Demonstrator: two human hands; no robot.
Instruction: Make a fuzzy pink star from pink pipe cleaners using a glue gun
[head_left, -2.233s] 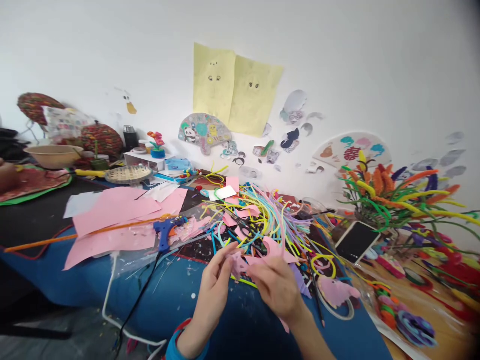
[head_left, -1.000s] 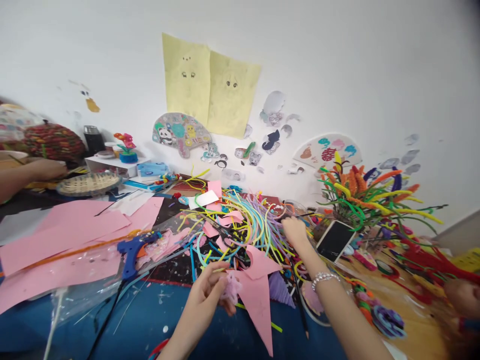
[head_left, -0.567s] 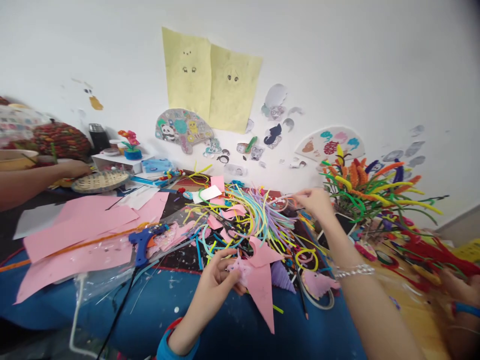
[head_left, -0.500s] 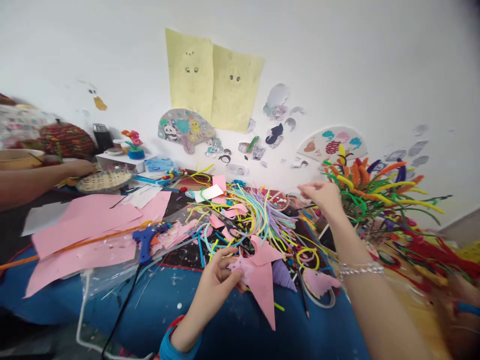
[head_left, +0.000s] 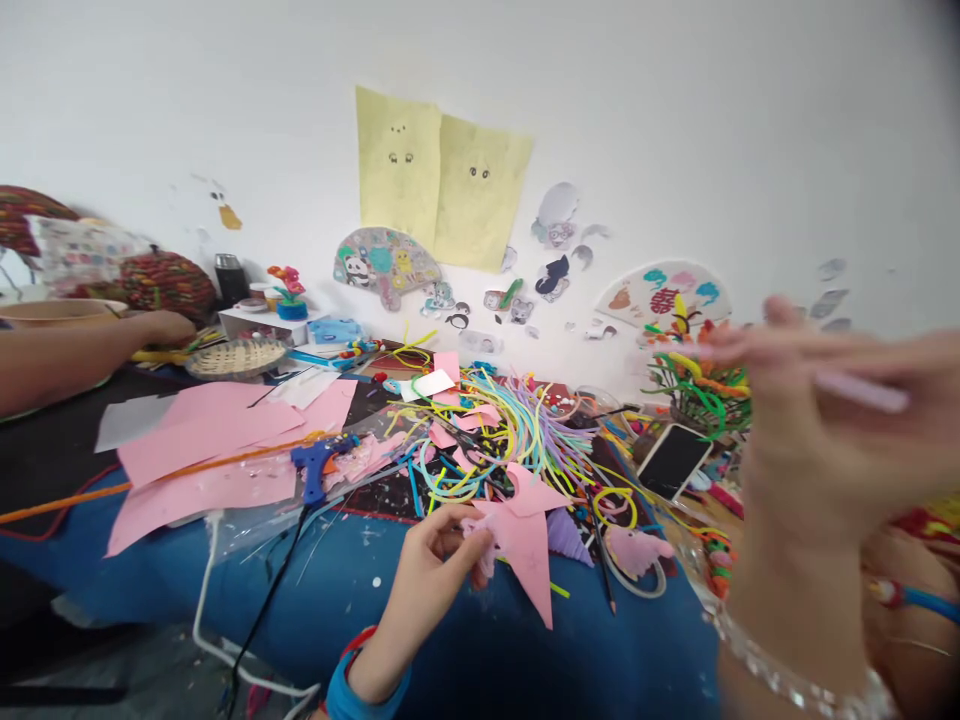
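My left hand [head_left: 442,560] is closed in a pinch on a small pale pink, lacy flower-shaped piece [head_left: 485,550]. Right behind it is a pointed pink sheet cut-out [head_left: 529,545]; I cannot tell whether the hand touches it. Close to the camera at the right, my right hand [head_left: 817,430] with a beaded bracelet is raised and smeared by motion. Its fingers are bent, and a thin pale pink stick [head_left: 862,388] shows among them, too blurred to name surely. A bunch of coloured pipe cleaners [head_left: 525,430] spreads over the table beyond my left hand.
A blue glue gun [head_left: 315,465] lies on pink sheets [head_left: 202,480] at the left. Another person's arm [head_left: 67,350] reaches over a woven basket there; a second person's arm is at the far right. A phone [head_left: 675,460], pencil [head_left: 606,570] and vase of pipe-cleaner flowers stand right.
My right hand left the pink pieces, reached to the far end of the pipe cleaners, then came up and back toward the camera on the right. My left hand keeps its pink piece.
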